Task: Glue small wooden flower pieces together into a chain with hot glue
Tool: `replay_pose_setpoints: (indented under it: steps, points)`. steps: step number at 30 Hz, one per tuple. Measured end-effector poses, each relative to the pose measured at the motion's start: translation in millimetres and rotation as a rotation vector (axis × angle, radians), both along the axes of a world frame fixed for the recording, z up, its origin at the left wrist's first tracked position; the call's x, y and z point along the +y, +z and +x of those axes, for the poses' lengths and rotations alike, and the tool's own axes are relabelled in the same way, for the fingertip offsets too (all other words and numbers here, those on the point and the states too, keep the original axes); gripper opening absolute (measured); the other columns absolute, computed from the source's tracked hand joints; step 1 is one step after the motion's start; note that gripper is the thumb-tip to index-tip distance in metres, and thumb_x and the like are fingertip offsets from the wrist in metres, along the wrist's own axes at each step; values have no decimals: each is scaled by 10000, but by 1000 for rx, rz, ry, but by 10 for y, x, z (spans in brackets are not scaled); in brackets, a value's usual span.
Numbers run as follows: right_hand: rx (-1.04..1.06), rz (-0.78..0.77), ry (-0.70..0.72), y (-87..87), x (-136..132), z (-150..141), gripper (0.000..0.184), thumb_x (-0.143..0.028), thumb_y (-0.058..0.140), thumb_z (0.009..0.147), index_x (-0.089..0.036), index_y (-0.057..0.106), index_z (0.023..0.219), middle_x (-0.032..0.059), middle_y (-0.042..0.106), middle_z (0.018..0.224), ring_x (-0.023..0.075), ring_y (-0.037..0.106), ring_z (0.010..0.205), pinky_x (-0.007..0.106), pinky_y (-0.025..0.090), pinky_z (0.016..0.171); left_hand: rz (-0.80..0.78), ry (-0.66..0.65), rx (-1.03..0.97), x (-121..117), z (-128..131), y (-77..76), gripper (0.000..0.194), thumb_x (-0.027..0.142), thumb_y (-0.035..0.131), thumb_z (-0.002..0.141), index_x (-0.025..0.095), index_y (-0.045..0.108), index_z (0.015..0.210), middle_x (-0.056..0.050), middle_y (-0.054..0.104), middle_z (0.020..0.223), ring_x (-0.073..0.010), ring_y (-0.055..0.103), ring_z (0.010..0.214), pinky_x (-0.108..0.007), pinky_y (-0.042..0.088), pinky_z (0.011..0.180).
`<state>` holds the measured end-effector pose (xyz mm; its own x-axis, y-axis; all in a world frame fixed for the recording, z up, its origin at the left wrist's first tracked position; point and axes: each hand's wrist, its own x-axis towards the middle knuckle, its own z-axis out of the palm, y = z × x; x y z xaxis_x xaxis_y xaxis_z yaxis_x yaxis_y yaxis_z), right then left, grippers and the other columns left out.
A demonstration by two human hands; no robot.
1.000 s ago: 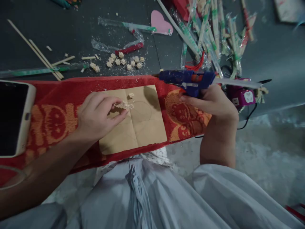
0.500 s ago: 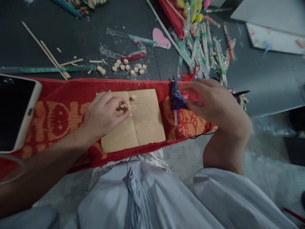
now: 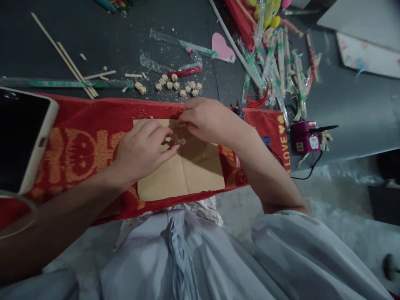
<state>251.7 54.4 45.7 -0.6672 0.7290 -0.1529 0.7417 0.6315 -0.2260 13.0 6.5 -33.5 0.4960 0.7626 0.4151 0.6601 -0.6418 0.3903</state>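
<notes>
Having left the blue glue gun point(image 3: 239, 111), the right hand point(image 3: 206, 121) now bends its fingers over the creased tan paper point(image 3: 200, 171); their grip is unclear. The left hand's point(image 3: 146, 146) fingers pinch a small, rough, pale-brown cluster point(image 3: 178, 141) above the paper. Red towel point(image 3: 93, 112) beneath, dark desk point(image 3: 106, 37) beyond.

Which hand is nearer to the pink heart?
The right hand, over the far part of the brown paper, below the pink heart in view. The left hand is farther off, below and left of the heart, pinching a small beige piece.
</notes>
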Motion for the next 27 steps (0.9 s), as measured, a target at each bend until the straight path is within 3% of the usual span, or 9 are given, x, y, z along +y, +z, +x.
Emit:
replay_pose_setpoints:
  steps: [3, 9, 13, 18, 23, 27]
  points:
    - [57, -37, -15, -32, 2, 57, 357, -44, 542, 1005, -185, 854, 1108, 100, 851, 1174, 240, 738, 1097, 330, 534, 934, 1, -2, -22, -8, 7, -5, 71, 366, 744, 1096, 306, 780, 1087, -58, 790, 1002, -303, 777, 1032, -456, 645, 911]
    - [243, -125, -64, -51, -73, 206, 195, -168, 673, 1031, -215, 846, 1108, 71, 868, 1151, 226, 765, 1053, 336, 536, 942, 80, -17, 7, -7, -1, -10, 139, 411, 716, 1127, 285, 755, 1083, -43, 788, 1004, -270, 784, 998, -410, 644, 854]
    - [397, -166, -82, -80, -136, 292, 152, -199, 721, 1010, -211, 861, 1067, 70, 883, 1089, 218, 777, 980, 338, 553, 917, 6, 27, 44, -20, 5, 29, 74, 397, 724, 1119, 336, 750, 1085, -29, 764, 960, -280, 782, 1032, -444, 654, 897]
    - [408, -185, -56, -149, -160, 336, 172, -230, 701, 1051, -243, 863, 1109, 49, 893, 1106, 216, 801, 1011, 346, 607, 973, -75, 19, 44, -31, -17, 108, 92, 433, 722, 1124, 346, 755, 1120, -13, 793, 1026, -265, 786, 1063, -442, 658, 952]
    - [498, -72, 49, -267, -147, 377, 214, -218, 650, 1099, -223, 850, 1176, 39, 897, 1123, 202, 823, 1042, 351, 648, 975, -11, 1, 8, -43, -4, 153, 188, 445, 681, 1171, 286, 760, 1110, -13, 822, 1062, -229, 776, 1011, -381, 632, 945]
    - [572, 15, 131, -359, -96, 413, 261, -248, 627, 1104, -348, 864, 1150, -12, 904, 1096, 138, 820, 1039, 258, 652, 936, -44, 25, 11, -46, 35, 168, 243, 453, 687, 1160, 245, 782, 1078, -17, 796, 990, -226, 746, 956, -367, 601, 921]
